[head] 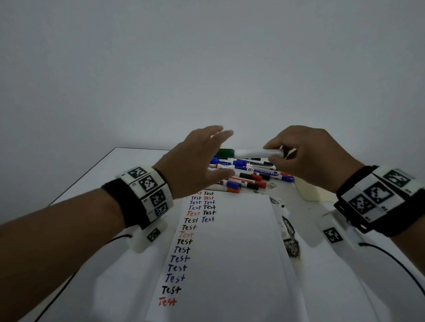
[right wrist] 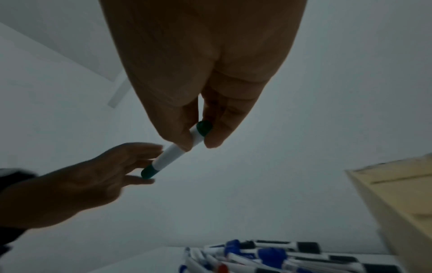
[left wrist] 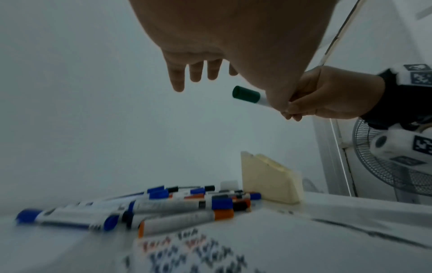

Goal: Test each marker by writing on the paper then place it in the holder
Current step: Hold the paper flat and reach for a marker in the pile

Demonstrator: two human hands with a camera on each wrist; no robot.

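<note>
- White table under a plain pale wall carried everything; a sheet of paper lay on it in front of you, with columns of "Test" in black, blue and red down its left part.
- Just beyond the paper's far edge lay a loose pile of markers with blue, black, red and orange caps.
- Your right hand hung above that pile, thumb and fingertips pinched on the white barrel of a green-capped marker, which lay roughly level in the air, cap still on and pointing toward your left side.
- Your left hand was also raised over the pile, fingers straight and spread apart, holding nothing; its fingertips were close to the green cap, but you could not tell whether they touched it.
- A cream holder stood on the table just to the right of the pile, near the paper's far right corner.
- Both wrists wore black bands with coded white blocks.
</note>
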